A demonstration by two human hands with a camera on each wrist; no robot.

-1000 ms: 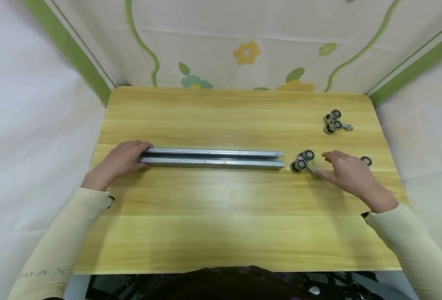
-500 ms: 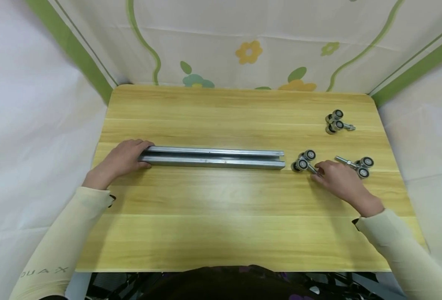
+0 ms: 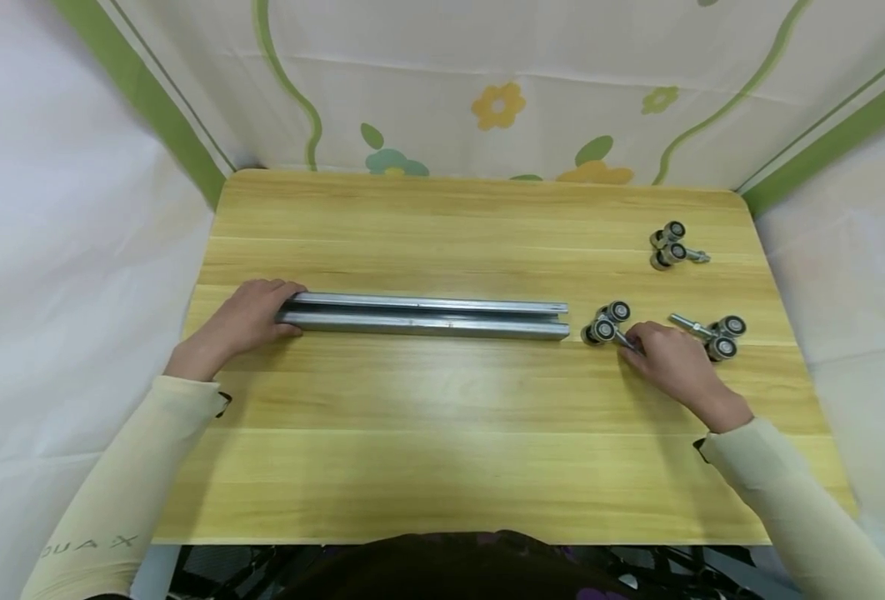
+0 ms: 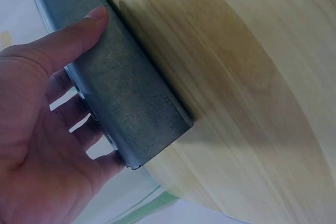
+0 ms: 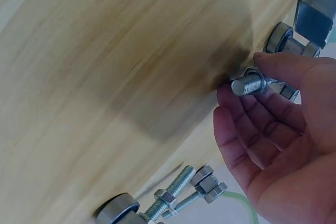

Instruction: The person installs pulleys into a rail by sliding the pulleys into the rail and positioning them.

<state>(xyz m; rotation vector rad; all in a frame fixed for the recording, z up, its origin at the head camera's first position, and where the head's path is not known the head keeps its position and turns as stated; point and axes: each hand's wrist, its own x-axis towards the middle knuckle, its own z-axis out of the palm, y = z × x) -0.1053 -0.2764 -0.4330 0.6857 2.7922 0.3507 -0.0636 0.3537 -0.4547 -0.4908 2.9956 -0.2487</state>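
A grey metal channel rail [image 3: 435, 328] lies across the middle of the table, its slot showing in the head view. My left hand [image 3: 246, 321] grips its left end; in the left wrist view the thumb lies on one face of the rail [image 4: 126, 93] and the fingers lie along the other side. Just beyond the rail's right end is a roller trolley [image 3: 602, 331] with black-centred wheels. My right hand [image 3: 671, 362] pinches the trolley's bolt between thumb and fingers; the threaded bolt end [image 5: 247, 84] and its nut show in the right wrist view.
A second roller trolley [image 3: 722, 347] lies right of my right hand, bolt pointing left. Another trolley [image 3: 665, 257] sits farther back, bolt pointing right. The wooden table [image 3: 442, 467] is bordered by white cloth [image 3: 412, 108] printed with flowers behind and plain cloth at the sides.
My right hand has moved left and down to the near trolley's bolt and taken hold of it, uncovering the trolley to its right. The left hand and rail have stayed put.
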